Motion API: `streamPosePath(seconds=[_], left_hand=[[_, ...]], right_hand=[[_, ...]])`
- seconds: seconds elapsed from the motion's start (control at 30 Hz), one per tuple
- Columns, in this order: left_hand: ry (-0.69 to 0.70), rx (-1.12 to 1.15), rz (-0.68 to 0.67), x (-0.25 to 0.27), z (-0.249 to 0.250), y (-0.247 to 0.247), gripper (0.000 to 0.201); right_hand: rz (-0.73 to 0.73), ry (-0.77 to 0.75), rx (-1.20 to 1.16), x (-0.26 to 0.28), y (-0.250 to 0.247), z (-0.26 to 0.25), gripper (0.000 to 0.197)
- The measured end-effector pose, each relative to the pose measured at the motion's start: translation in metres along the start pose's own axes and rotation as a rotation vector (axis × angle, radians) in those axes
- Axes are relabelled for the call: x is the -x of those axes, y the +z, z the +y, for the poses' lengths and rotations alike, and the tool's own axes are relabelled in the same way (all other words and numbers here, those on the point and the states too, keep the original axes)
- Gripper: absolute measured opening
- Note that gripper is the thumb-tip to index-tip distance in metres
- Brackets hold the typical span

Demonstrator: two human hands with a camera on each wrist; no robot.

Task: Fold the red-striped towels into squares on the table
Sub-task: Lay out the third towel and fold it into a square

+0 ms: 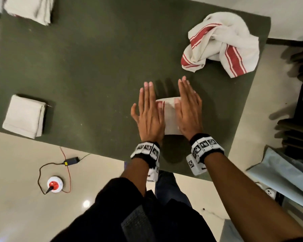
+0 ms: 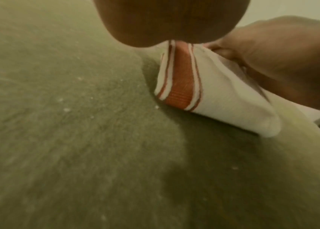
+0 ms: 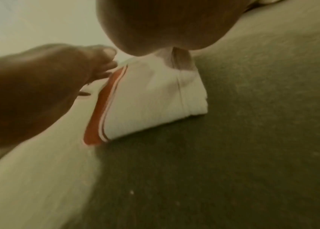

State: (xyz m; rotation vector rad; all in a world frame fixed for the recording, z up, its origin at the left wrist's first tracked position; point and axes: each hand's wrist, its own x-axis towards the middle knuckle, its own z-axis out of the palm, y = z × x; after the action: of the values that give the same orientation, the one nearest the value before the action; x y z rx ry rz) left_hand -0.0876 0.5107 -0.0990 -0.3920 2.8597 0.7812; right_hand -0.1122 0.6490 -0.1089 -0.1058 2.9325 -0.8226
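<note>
Four towels on the green table [image 1: 94, 67], counted: one folded towel [image 1: 168, 117] under both hands near the front edge, right of centre; one crumpled towel [image 1: 220, 44] with red stripes, unfolded, at the far right corner; one folded white square [image 1: 24, 116] at the left front edge; one folded pile [image 1: 30, 9] at the far left corner, partly cut off, layer count unclear.

Two hands, both flat, fingers straight and close together, palms down. Left hand [image 1: 150, 110] presses the left side of the folded towel, right hand [image 1: 188, 109] presses its right side; a strip of white cloth shows between them. Neither curls round or pinches it. Fingertips of both reach past the towel's far edge over the table.

Left wrist view: the folded towel [image 2: 214, 93] lies on the green surface, one wide red band with thin red lines at its near edge. Right wrist view: same towel [image 3: 151, 99], red band on its left edge, the left hand [image 3: 37, 86] beside it.

Two wrist bands with black-and-white markers, one per wrist. On the floor [image 1: 24, 163]: one round white-and-red socket unit [image 1: 55, 184], one black adapter [image 1: 70, 161], cables.
</note>
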Motion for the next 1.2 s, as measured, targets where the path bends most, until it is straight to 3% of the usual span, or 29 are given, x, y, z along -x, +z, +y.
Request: streamPosePath(seconds=[0.1, 0.43, 0.6, 0.73, 0.83, 0.93, 1.0, 1.1, 1.2], left_hand=[[-0.091, 0.014, 0.072, 0.019, 0.001, 0.007, 0.059], [-0.128, -0.263, 0.04, 0.005, -0.021, 0.038, 0.064], [-0.148, -0.295, 0.046, 0.003, -0.016, 0.04, 0.064], [-0.114, -0.246, -0.071, 0.002, -0.013, 0.021, 0.066], [-0.129, -0.076, -0.06, 0.009, -0.014, -0.004, 0.065], [-0.228, 0.144, 0.052, 0.042, -0.022, -0.018, 0.04], [-0.362, 0.285, -0.059, 0.07, -0.029, -0.01, 0.031], [-0.62, 0.603, -0.327, 0.092, -0.027, 0.005, 0.03], [-0.709, 0.83, -0.433, 0.095, -0.012, 0.007, 0.028]], right_hand=[[0.113, 0.083, -0.051, 0.005, 0.0, 0.0, 0.054], [0.0, 0.086, 0.331, 0.004, 0.029, 0.008, 0.059], [-0.018, 0.114, 0.346, 0.002, 0.027, 0.003, 0.061], [-0.112, 0.102, 0.225, 0.001, 0.011, -0.001, 0.061], [-0.081, 0.123, -0.101, 0.009, -0.015, 0.007, 0.056], [-0.091, 0.146, -0.158, 0.017, -0.03, 0.012, 0.048], [-0.169, 0.136, -0.149, 0.016, -0.031, 0.012, 0.047], [-0.249, 0.178, -0.118, -0.004, -0.03, 0.01, 0.044], [-0.34, 0.226, -0.101, -0.015, -0.033, 0.007, 0.038]])
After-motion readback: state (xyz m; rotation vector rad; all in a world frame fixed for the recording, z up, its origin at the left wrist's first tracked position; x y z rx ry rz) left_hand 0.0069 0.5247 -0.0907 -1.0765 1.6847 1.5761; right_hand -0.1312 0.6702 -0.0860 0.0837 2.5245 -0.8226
